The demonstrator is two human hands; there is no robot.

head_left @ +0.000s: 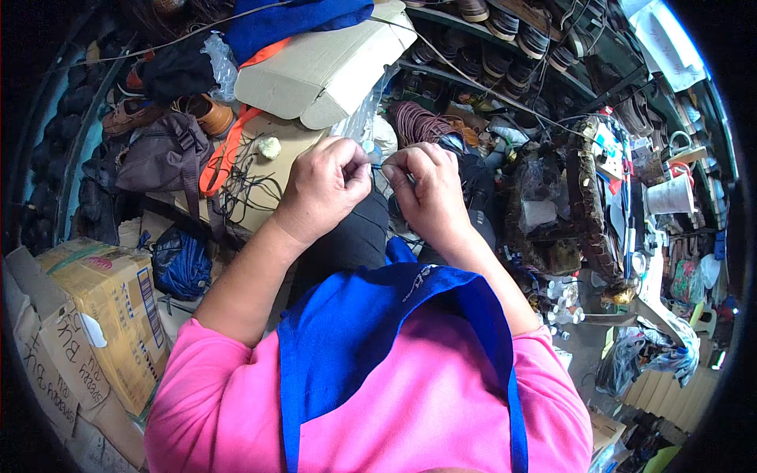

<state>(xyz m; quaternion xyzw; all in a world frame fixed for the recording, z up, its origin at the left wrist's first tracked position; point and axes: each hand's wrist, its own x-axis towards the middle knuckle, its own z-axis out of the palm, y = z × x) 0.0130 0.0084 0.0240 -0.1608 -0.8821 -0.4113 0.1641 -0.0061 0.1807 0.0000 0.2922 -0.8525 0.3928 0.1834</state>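
Observation:
Over my lap, my left hand (pixel 327 185) is closed, thumb and forefinger pinched together. Level with it and a small gap to the right, my right hand (pixel 430 185) has its fingers pinched as well. A small dark bit shows between the two hands, too fine to name; whatever the fingers hold is hidden. Left of my left hand, loose black cords (pixel 248 189) lie tangled on a tan board, with a pale yellowish lump (pixel 269 147) and a bright orange strap (pixel 225 154) beside them. Just beyond the hands is crumpled clear plastic (pixel 363 114).
A tan cardboard piece (pixel 323 67) lies ahead. Shoes (pixel 505 24) line the far shelves. Bundled maroon cord (pixel 422 122) sits at far right. A brown bag (pixel 162 162) and carton (pixel 110 307) stand left; a cluttered stand with a white thread cone (pixel 670 195) stands right.

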